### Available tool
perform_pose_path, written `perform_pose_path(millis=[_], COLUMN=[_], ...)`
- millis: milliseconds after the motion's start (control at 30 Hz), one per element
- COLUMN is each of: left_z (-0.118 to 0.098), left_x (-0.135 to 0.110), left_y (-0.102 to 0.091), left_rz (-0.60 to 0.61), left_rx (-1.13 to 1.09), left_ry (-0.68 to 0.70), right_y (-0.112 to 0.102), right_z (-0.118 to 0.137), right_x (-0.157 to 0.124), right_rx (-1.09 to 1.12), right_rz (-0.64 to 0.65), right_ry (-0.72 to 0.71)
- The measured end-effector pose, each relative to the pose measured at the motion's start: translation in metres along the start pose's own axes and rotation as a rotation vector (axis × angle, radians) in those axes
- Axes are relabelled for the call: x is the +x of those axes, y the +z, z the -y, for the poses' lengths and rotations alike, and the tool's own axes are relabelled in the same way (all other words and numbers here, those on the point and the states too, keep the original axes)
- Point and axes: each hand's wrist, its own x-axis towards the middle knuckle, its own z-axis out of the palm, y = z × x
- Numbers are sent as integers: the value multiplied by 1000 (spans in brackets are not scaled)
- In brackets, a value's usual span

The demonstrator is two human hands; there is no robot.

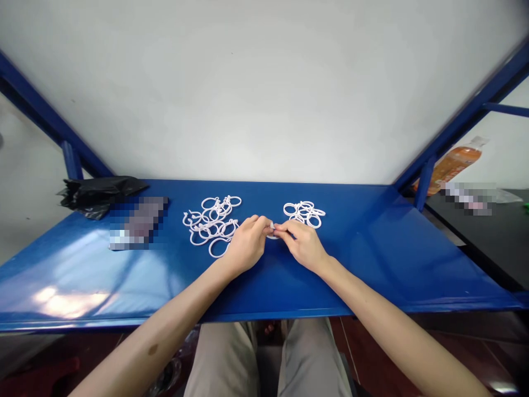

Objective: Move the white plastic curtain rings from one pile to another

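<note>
Both hands meet over the middle of a blue table (pixel 273 286). My left hand (pixel 248 242) pinches one side of a white plastic ring (pixel 273 237), and my right hand (pixel 303 242) pinches the other side with thumb and forefinger. Most of this ring is hidden behind the fingers. Left of my left hand lies a loose pile of white rings (pixel 206 227), several of them with a small knob and an open gap. A smaller group of white rings (pixel 314 221) rests just beyond my right hand.
A black plastic bag (pixel 105 190) and a blurred-out flat object (pixel 142 220) lie at the table's left. Blue metal bars (pixel 424 184) rise at both sides, with a white wall behind. On a dark surface at right leans a bottle of orange drink (pixel 454 162).
</note>
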Motion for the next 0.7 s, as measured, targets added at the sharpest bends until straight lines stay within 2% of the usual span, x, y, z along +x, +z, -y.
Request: perform_pose_path(millis=[100, 167, 267, 333, 400, 533, 700], left_z=[0, 3, 15, 27, 40, 56, 59], left_x=[3, 7, 12, 12, 9, 3, 6], left_y=[-4, -9, -21, -30, -37, -44, -43], left_rz=[40, 85, 122, 101, 126, 219, 229], left_rx=[95, 159, 281, 388, 486, 537, 487], left_ry=[43, 63, 68, 0, -61, -110, -134], right_y=[0, -3, -17, -30, -41, -51, -45], right_z=[-4, -10, -26, -40, -54, -70, -69], right_x=[0, 4, 12, 16, 17, 18, 18], right_rx=[-45, -86, -182, -267, -332, -406, -386], right_rz=[17, -17, -155, -285, -341, -326, -248], right_ry=[-50, -66, 16, 109, 158, 194, 199])
